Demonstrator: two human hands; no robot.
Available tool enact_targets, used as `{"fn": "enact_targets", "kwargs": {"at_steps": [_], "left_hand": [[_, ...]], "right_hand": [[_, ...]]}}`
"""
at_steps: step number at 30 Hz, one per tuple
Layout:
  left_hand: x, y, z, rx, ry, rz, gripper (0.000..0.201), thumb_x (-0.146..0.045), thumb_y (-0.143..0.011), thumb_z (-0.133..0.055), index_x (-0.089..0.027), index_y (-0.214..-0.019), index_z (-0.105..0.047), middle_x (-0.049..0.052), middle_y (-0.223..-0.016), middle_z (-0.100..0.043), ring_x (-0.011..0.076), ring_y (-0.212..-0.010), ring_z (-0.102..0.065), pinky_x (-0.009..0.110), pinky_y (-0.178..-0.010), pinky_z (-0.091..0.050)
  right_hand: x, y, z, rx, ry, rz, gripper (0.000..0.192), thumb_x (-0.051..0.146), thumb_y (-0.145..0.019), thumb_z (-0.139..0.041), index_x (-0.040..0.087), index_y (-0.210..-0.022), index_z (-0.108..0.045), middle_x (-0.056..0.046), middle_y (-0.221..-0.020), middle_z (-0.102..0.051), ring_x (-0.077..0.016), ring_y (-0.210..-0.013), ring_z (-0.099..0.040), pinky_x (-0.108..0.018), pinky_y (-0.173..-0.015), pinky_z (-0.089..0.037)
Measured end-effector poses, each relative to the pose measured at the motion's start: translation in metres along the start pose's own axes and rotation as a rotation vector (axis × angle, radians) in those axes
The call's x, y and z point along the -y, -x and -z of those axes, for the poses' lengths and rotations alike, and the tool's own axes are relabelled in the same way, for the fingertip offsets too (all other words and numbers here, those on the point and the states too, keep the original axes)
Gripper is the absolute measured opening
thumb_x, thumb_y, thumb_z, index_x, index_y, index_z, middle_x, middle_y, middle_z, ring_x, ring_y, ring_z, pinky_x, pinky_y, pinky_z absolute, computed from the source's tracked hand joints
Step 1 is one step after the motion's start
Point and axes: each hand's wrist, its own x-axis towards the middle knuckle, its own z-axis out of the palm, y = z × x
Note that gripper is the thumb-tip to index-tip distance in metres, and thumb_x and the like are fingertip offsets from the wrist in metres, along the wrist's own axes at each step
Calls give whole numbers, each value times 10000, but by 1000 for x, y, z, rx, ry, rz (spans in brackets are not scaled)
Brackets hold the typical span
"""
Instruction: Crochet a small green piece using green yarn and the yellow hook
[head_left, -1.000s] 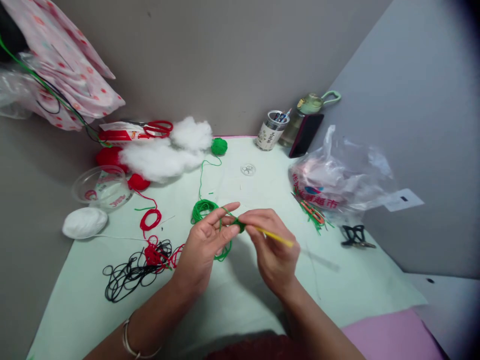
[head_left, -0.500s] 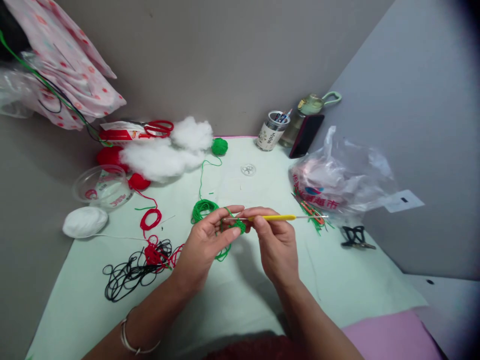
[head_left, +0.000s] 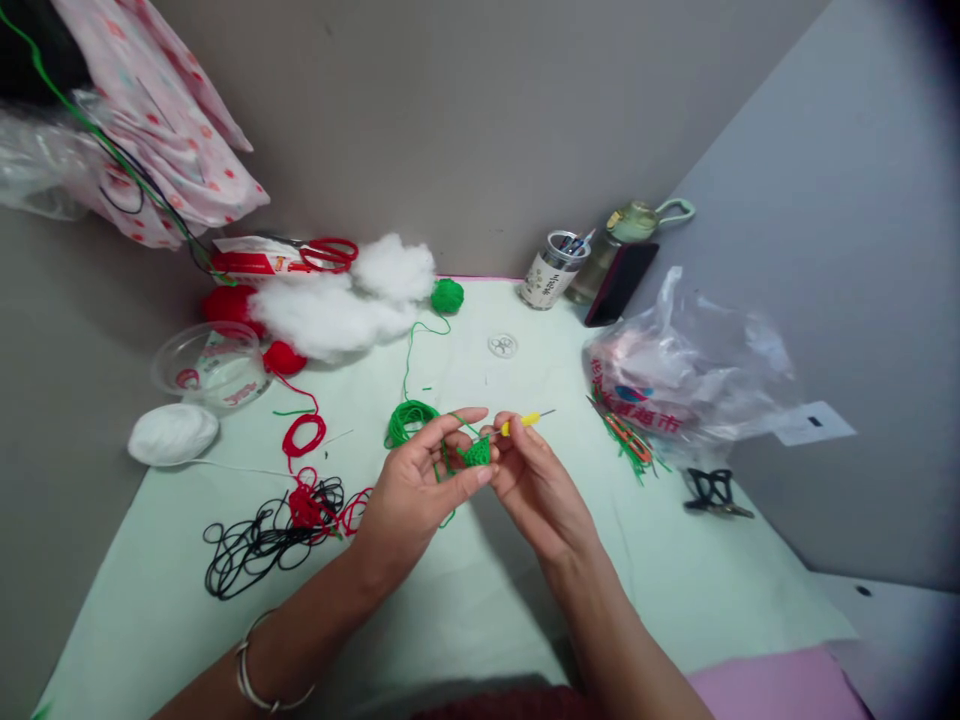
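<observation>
In the head view, the left hand [head_left: 420, 480] pinches a small green crochet piece [head_left: 475, 455] between thumb and forefinger, so the piece stays flat and steady just above the tabletop [head_left: 480, 600]. The other fingers of this hand are spread, and the green yarn [head_left: 409, 420] runs over them, probably to keep the thread tight. The right hand [head_left: 540, 480] meets the left one at the piece. Its fingers are closed around the crochet hook [head_left: 525, 419], whose yellow handle and thin metal end stick out away from the person, above the knuckles. Whether the hook tip is inside a stitch I cannot tell, the fingers hide it.

The yarn goes from the loose coil beside the left hand up to a small green ball [head_left: 447, 295] near the wall, far enough to unwind freely. On the left lie a tangle of black cord [head_left: 255, 545] with red yarn [head_left: 304, 435], a white ball [head_left: 172, 433], and white stuffing [head_left: 330, 310]. On the right, a plastic bag [head_left: 690, 370] and a black hair clip [head_left: 712, 490] rest well apart from the hands.
</observation>
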Motion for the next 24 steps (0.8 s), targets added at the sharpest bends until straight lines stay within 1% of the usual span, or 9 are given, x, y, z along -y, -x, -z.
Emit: {"fn": "enact_targets", "kwargs": {"at_steps": [2, 6, 11, 14, 16, 19, 22, 24], "left_hand": [[0, 1, 0, -16, 3, 3, 462, -200, -776, -867, -257, -1225, -774, 1, -960, -682, 188, -975, -666, 353, -958, -493], [-1, 2, -2, -12, 43, 17, 486, -202, -786, -865, -239, -1258, -758, 24, -997, -720, 198, -1007, -655, 357, -981, -492], [-2, 3, -1, -13, 72, 15, 472, -193, -788, -858, -217, -1248, -761, 39, -986, -741, 207, -988, -656, 364, -969, -502], [-2, 3, 0, -2, 62, 14, 470, -206, -801, -852, -222, -1261, -757, 42, -1000, -741, 208, -989, -654, 364, -962, -498], [-2, 3, 1, 4, 52, 18, 463, -218, -808, -851, -228, -1262, -760, 38, -993, -733, 203, -969, -647, 361, -945, -497], [-3, 2, 2, 4, 33, 21, 443, -219, -795, -858, -229, -1231, -777, 15, -915, -705, 182, -895, -624, 341, -893, -493], [-5, 1, 2, 3, 2, 13, 434, -208, -783, -864, -235, -1209, -790, -10, -835, -667, 165, -836, -601, 320, -837, -479], [-6, 1, 3, 5, 2, 6, 421, -230, -781, -874, -239, -1195, -798, -10, -833, -660, 167, -840, -597, 316, -824, -471]], "right_hand": [[-3, -2, 3, 3, 21, 5, 305, 424, -778, -924, 206, -889, -741, 14, -800, -739, -97, -664, -647, -187, -637, -573], [-7, -6, 8, -1, 126, 64, 295, 475, -849, -853, 216, -915, -726, -3, -784, -742, -139, -690, -689, -245, -647, -607], [-9, -8, 13, 46, 186, 88, 297, 506, -892, -804, 221, -927, -726, -2, -770, -735, -151, -722, -712, -256, -655, -615], [-10, -8, 14, 53, 164, 66, 292, 503, -893, -804, 224, -939, -729, -1, -775, -738, -152, -723, -714, -261, -657, -618], [-11, -9, 15, 51, 120, 17, 272, 488, -895, -807, 233, -956, -734, 6, -799, -746, -140, -702, -705, -258, -658, -616], [-13, -9, 15, 22, 44, -40, 254, 464, -873, -835, 242, -958, -745, 20, -823, -748, -117, -666, -685, -243, -651, -608], [-12, -7, 11, 0, 71, 27, 261, 465, -856, -851, 237, -930, -746, 25, -800, -727, -111, -676, -676, -225, -653, -600], [-9, -4, 7, -3, 118, 95, 259, 468, -865, -841, 233, -916, -745, 23, -791, -720, -105, -674, -658, -213, -655, -590]]}}
